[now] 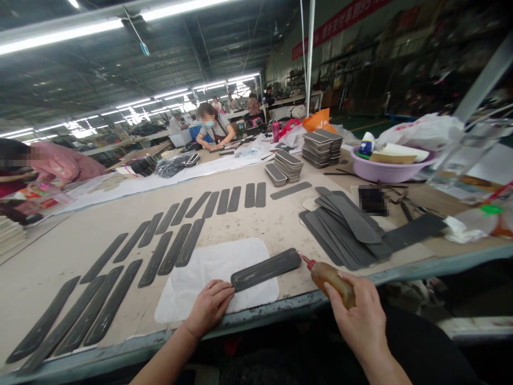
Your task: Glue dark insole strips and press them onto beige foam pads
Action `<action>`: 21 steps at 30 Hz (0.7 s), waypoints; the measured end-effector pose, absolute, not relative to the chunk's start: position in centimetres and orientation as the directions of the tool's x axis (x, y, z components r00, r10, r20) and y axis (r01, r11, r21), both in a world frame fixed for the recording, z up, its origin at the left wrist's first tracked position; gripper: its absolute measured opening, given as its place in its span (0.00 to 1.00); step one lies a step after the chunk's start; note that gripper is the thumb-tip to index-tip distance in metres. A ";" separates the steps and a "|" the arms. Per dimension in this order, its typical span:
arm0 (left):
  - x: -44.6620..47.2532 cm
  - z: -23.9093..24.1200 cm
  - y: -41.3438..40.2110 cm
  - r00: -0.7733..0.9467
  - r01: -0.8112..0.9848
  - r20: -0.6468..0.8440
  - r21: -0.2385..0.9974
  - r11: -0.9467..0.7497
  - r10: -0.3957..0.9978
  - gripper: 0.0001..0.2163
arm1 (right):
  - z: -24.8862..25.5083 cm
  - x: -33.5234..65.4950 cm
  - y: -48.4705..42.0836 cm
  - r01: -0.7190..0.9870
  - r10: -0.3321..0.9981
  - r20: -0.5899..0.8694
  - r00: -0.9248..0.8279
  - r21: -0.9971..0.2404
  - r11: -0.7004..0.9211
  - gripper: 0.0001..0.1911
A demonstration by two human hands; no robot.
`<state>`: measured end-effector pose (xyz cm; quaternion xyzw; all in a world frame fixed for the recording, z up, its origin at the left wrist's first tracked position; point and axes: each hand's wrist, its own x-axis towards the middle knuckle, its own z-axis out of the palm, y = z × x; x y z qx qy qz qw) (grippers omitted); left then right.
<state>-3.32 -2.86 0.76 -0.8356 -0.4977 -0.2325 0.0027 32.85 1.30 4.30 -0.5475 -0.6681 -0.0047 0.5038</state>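
Bottle (324,275) partly hidden from me by the right hand (360,309), lower pads (329,235) partly covered, black object (372,200) blurred to me, banner (336,27) cut by top edge, far workers (254,105) too small to tell

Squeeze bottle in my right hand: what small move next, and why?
Perhaps guide the bottle along the right end of the dark strip: the red tip is at that end, the left hand touches the other, and shiny lines mark the surface.
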 end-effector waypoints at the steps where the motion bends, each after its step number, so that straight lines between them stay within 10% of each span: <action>1: -3.3 0.8 -2.9 0.396 0.834 0.391 0.227 -0.504 0.831 0.10 | 4.4 32.9 1.3 0.736 0.724 0.681 0.112 -0.546 0.400 0.14; 21: -3.4 0.6 -2.9 0.386 0.834 0.365 0.255 -0.489 0.847 0.10 | 3.1 30.0 -0.5 0.591 0.858 0.508 -0.073 -0.672 0.448 0.11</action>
